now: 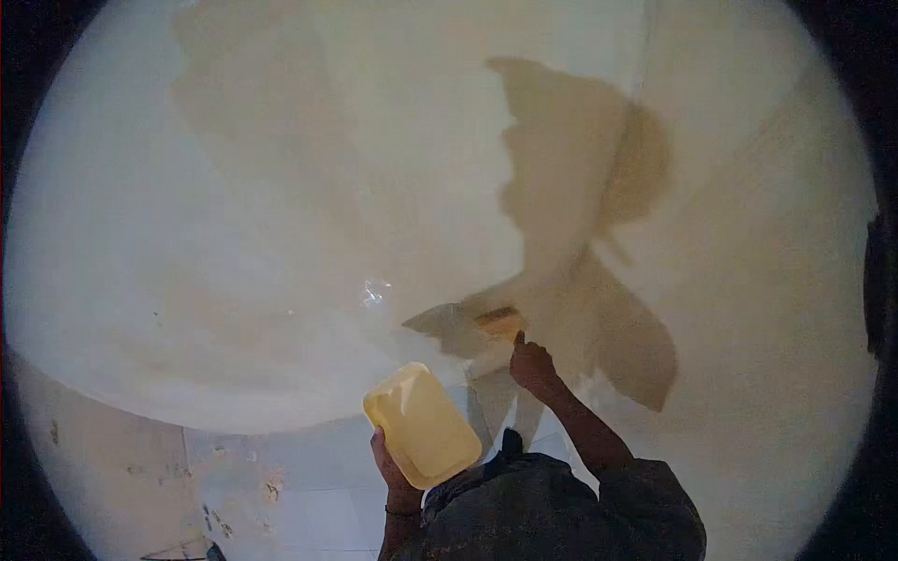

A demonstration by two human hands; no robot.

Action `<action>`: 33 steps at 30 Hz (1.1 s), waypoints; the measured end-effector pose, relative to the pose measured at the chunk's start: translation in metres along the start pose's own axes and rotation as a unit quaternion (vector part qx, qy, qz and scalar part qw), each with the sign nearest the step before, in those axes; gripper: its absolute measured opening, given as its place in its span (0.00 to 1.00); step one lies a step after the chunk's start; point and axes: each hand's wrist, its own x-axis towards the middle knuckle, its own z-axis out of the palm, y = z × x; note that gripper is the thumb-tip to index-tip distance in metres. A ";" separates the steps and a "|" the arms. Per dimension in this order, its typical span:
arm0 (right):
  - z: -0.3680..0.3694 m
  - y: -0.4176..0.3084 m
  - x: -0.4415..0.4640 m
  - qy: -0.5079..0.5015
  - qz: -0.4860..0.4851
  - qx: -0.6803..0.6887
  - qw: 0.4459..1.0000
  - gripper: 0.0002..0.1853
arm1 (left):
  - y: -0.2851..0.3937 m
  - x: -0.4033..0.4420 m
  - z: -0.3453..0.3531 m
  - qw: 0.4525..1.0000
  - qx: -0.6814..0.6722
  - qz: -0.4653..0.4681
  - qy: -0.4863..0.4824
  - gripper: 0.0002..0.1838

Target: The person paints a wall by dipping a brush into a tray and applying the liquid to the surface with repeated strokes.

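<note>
My left hand point(380, 453) grips the lower left side of a pale yellow rectangular plastic tub point(426, 430), which is tilted with its inside facing me. My right hand point(535, 366) is closed on a wide flat brush point(499, 324), orange-tan with a dark brown upper edge. The brush is up at the pale wall point(421, 215), in front of my body; whether its edge touches the surface I cannot tell. Some of its handle is hidden by my fingers.
A large shadow point(580, 178) of a head and arms falls across the wall. Darker beige patches point(253, 103) mark its upper left. A small shiny spot point(376, 292) sits near the middle. Below, pale floor tiles point(318, 514) carry stains and bits of debris point(271, 491).
</note>
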 end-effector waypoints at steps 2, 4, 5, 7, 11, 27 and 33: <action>-0.021 -0.011 -0.005 0.010 0.004 0.013 1.000 0.27 | 0.000 0.001 0.004 0.997 -0.060 -0.034 -0.018 0.27; -0.041 -0.020 -0.013 0.021 0.008 0.026 0.999 0.27 | 0.002 0.002 0.005 0.997 -0.057 -0.040 -0.027 0.28; -0.048 -0.025 -0.016 0.056 -0.012 0.038 0.998 0.27 | 0.004 0.004 0.003 0.997 -0.055 -0.041 -0.033 0.28; -0.068 -0.037 -0.025 0.090 -0.027 0.050 0.994 0.27 | 0.007 0.009 -0.004 0.998 -0.038 -0.038 -0.035 0.28; -0.128 -0.061 -0.048 0.197 -0.055 0.115 0.972 0.30 | 0.011 0.005 -0.002 0.995 -0.061 -0.050 -0.055 0.28; -0.282 -0.127 -0.030 0.515 -0.183 0.106 0.831 0.24 | 0.048 -0.007 0.006 0.997 -0.063 -0.027 -0.048 0.26; -0.294 -0.129 -0.025 0.497 -0.178 0.005 0.849 0.23 | 0.050 -0.025 0.017 0.996 -0.081 -0.024 -0.042 0.26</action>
